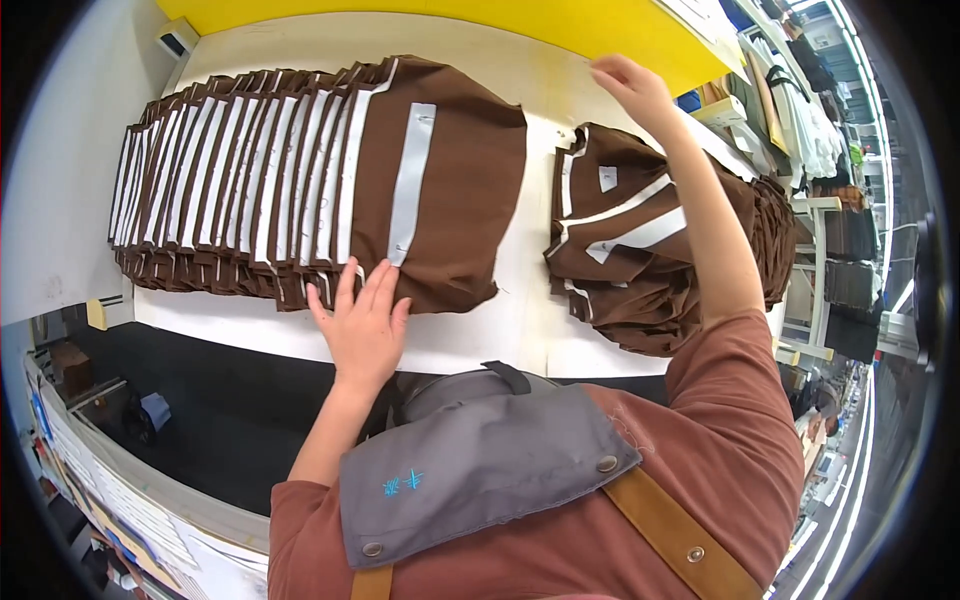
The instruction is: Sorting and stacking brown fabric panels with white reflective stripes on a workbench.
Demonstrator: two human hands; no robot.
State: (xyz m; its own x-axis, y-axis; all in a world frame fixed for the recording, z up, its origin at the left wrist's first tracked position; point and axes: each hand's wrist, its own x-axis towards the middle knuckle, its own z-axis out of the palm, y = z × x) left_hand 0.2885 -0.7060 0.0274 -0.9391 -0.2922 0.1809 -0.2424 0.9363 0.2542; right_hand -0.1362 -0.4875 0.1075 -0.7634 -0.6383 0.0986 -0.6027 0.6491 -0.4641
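Note:
My left hand lies with fingers spread on the near edge of a brown fabric piece. This piece is at the right end of a long row of overlapping brown pieces, and a pale strip runs down it. My right hand is raised near the far edge of the table, beyond a second pile of brown fabric. Its fingers are drawn together and bent, with nothing visible in them. The right forearm hides part of that pile, whose top pieces carry white strips and a small pale patch.
A white table bears both piles. Along its far side runs a yellow panel. A white wall stands to the left. Metal racks and stacks of dark material are at the right.

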